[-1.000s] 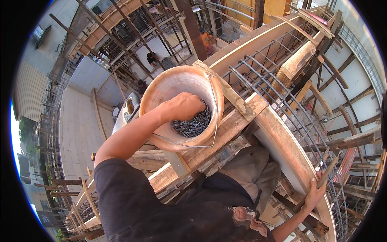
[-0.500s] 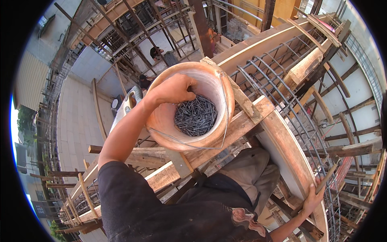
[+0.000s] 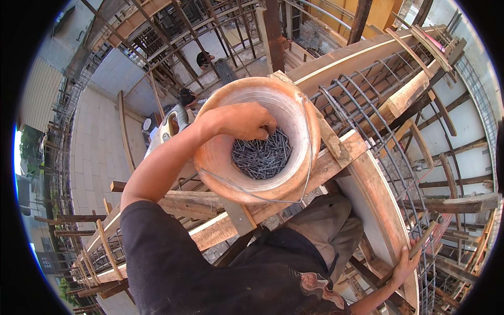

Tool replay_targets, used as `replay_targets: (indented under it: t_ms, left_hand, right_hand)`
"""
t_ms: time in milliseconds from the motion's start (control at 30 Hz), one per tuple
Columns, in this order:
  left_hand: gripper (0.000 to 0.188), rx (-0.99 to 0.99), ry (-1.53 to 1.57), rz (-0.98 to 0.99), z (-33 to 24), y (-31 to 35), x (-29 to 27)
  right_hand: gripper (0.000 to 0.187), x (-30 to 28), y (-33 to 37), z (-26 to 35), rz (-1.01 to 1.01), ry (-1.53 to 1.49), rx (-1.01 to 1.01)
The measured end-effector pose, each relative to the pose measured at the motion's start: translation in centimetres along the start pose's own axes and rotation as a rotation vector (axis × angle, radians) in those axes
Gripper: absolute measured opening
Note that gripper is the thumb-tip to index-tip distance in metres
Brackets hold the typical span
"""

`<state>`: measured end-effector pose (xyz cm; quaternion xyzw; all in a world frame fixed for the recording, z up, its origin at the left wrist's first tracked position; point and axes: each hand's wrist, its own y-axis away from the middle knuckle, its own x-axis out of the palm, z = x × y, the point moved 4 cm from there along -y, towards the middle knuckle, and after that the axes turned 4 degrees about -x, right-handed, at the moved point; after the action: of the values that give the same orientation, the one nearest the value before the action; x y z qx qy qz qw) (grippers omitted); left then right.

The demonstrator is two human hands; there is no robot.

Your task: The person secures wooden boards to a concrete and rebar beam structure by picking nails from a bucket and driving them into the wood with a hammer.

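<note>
A round bucket point(image 3: 214, 176), orange-stained with a thin wire handle point(image 3: 310, 157), stands on wooden boards in front of me. Dark nails point(image 3: 260, 157) lie heaped at its bottom. My left hand point(image 3: 247, 122) reaches inside, its fingers curled closed just over the nails; the fingertips are partly hidden, so I cannot see what they pinch. At the lower right, my right hand point(image 3: 403, 266) is closed around the wooden handle of a hammer point(image 3: 424, 236), whose head points away from me. That hand rests against the edge of a formwork board point(image 3: 375, 197).
A handsaw point(image 3: 169, 126) stands left of the bucket. Steel rebar point(image 3: 375, 118) runs along the formwork on the right, with timber props beneath. Two people point(image 3: 203, 59) are far below. My bent knee point(image 3: 336, 215) is below the bucket.
My left hand has moved slightly right and deeper over the nails. The view has shifted a little, while my right hand keeps its hold on the hammer.
</note>
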<state>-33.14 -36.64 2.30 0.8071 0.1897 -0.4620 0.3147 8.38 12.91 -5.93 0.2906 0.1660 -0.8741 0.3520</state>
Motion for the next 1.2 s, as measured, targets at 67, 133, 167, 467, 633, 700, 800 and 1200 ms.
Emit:
replay_targets:
  t_ms: [67, 133, 167, 467, 633, 700, 800, 1200]
  left_hand:
    - [0.022, 0.042, -0.120, -0.105, -0.6, -0.9, 0.4]
    - [0.021, 0.011, -0.228, -0.094, -1.0, -1.9, 0.8]
    - [0.021, 0.009, -0.226, -0.094, -1.0, -2.1, 1.1]
    - [0.020, 0.239, -0.280, -0.203, -1.2, -2.4, 3.3]
    - [0.023, 0.045, -0.264, -0.012, -2.1, -1.8, 1.5]
    - [0.020, 0.022, -0.173, -0.145, -0.7, -1.5, 0.8]
    - [0.016, 0.034, -0.025, -0.299, 0.1, -0.7, 0.1]
    - [0.020, 0.220, -0.166, -0.096, -1.6, -1.9, 3.5]
  right_hand:
    - [0.055, 0.2, 0.0, 0.2, 0.009, 0.009, -0.003]
    - [0.056, 0.4, 0.1, 0.8, 0.001, -0.021, 0.041]
    - [0.056, 0.4, 0.1, 1.0, 0.002, -0.019, 0.039]
    - [0.055, 0.7, 0.2, 1.4, -0.040, -0.046, 0.027]
    - [0.053, 0.4, 0.3, 1.1, -0.050, -0.092, 0.036]
    - [0.050, 0.4, 0.1, 1.1, -0.040, -0.087, 0.031]
    - [0.044, 0.3, -0.1, 1.4, -0.006, -0.045, 0.039]
    - [0.036, 0.6, -0.1, 2.5, 0.020, -0.014, 0.039]
